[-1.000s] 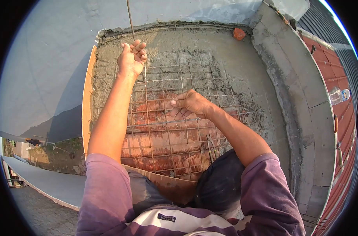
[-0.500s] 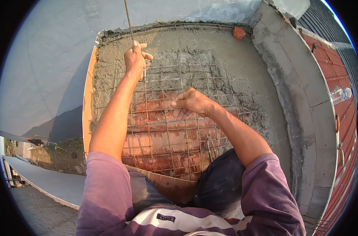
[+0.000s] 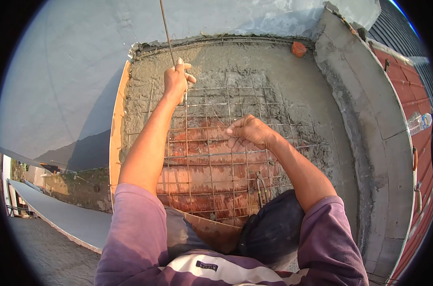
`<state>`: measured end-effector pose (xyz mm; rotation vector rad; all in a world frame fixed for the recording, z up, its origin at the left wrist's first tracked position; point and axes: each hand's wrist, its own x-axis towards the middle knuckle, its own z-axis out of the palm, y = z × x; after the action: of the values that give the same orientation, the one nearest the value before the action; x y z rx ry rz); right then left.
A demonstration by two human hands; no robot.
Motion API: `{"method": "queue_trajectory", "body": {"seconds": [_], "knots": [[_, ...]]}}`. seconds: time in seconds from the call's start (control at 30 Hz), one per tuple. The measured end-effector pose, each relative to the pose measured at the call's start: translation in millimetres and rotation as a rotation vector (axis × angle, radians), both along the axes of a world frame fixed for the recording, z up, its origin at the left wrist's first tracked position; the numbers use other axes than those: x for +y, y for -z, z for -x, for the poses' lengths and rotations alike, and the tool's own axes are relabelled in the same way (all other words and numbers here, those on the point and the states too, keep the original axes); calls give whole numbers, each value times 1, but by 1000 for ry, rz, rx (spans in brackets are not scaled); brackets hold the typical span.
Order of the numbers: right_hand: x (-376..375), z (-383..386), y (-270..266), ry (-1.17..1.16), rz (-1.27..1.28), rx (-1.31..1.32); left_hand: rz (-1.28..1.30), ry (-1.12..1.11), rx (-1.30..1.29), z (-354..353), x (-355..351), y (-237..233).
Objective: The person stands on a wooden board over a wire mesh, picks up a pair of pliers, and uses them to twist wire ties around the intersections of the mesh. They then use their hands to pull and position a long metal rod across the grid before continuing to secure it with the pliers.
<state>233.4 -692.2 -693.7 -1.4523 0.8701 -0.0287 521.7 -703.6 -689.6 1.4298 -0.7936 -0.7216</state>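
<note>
My left hand (image 3: 177, 81) is closed round a long thin metal rod (image 3: 165, 26), which stands nearly upright against the grey wall. My right hand (image 3: 247, 132) is pinched on thin wire above the middle of the rebar mesh (image 3: 233, 164). Under the mesh lies a reddish surface (image 3: 197, 178), and grey wet concrete (image 3: 211, 59) covers its far part. A pair of pincers (image 3: 261, 188) rests on the mesh beside my right knee.
An orange-red lump (image 3: 299, 49) sits on the concrete at the far right corner. A wooden board (image 3: 117, 128) edges the left side, a concrete ledge (image 3: 369, 119) the right. Beyond the ledge, a plastic bottle (image 3: 419, 123) lies on the red roof.
The whole view has shifted, so the scene appears lower and farther right. Both hands keep about the same places over the mesh, with the rod still in my left hand.
</note>
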Motion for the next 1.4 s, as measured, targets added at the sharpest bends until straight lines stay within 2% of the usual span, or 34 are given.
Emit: {"method": "queue_trajectory", "body": {"seconds": [0.5,0.9,1.0,1.13,1.27,1.3,1.4], "knots": [[-4,4,2,27,16,-37,-34,-117,1,45,-13,2],[-9,7,7,128,-1,-84,-56,-101,-20,69,-7,2],[-17,13,9,142,48,-52,7,84,103,42,-16,10],[-35,31,28,255,210,-16,185,275,617,-2,-7,-17],[-44,51,26,322,341,8,125,539,654,-49,4,-15],[-46,54,26,322,375,7,113,560,683,-49,9,-18],[-57,62,38,332,533,39,128,388,787,-44,14,-27]]}}
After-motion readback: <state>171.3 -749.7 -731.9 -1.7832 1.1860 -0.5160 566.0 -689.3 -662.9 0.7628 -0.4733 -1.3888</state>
